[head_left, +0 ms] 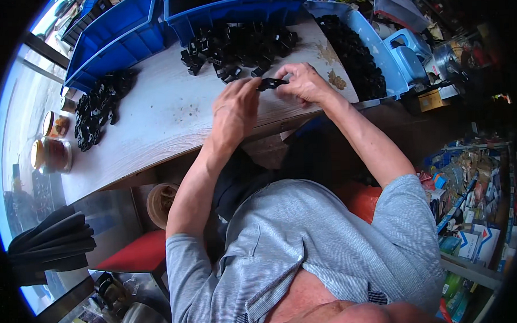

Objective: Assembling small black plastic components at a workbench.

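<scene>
Between my two hands, above the near edge of the whitish table (154, 122), is a small black plastic part (272, 83). My left hand (237, 108) pinches its left end, fingers closed. At the other end, my right hand (304, 85) grips it between thumb and fingers. Just beyond my hands lies a heap of similar black parts (240, 45). A second pile of black parts (99, 107) spreads over the table's left side. What exact kind of part it is, I cannot tell.
Blue bins (118, 44) stand along the table's far side. At its right, a light-blue tub (380, 46) holds many black pieces. Lidded jars (52, 155) line the left edge. A cluttered shelf (473, 273) stands to my right, and a red seat (133, 252) sits at lower left.
</scene>
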`<state>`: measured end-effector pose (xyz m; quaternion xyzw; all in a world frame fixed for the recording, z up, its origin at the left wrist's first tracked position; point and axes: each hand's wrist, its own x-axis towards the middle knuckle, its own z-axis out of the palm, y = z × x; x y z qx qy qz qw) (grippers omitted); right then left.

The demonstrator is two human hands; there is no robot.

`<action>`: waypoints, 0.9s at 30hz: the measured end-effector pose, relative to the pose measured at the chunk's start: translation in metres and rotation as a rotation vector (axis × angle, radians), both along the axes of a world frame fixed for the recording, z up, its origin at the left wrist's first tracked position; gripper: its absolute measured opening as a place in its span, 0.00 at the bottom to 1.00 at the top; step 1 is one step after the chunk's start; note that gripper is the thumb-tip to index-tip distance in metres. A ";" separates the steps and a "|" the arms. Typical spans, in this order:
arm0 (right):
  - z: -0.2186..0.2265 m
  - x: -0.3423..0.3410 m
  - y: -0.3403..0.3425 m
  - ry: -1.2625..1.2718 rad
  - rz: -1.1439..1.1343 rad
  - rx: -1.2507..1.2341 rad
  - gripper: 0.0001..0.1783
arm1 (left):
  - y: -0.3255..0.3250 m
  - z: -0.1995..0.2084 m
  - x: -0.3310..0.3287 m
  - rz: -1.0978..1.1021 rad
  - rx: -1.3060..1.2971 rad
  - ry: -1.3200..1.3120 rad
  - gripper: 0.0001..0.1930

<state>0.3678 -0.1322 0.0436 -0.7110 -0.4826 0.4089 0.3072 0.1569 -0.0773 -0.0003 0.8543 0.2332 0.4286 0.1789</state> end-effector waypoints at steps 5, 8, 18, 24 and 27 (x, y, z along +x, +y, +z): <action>-0.008 -0.009 0.004 -0.022 0.045 0.019 0.19 | 0.004 0.000 0.015 -0.069 0.066 0.215 0.21; -0.007 -0.006 -0.001 -0.133 0.015 0.071 0.21 | 0.008 0.005 0.025 -0.129 0.134 0.302 0.21; -0.015 -0.002 -0.002 0.038 0.069 0.071 0.16 | -0.003 -0.007 0.015 -0.052 0.147 0.299 0.23; -0.016 -0.002 0.000 -0.022 0.088 0.072 0.13 | -0.015 -0.016 0.017 0.061 0.227 0.330 0.26; -0.016 -0.003 -0.003 -0.057 0.114 0.085 0.12 | -0.021 -0.014 0.016 0.077 0.230 0.315 0.26</action>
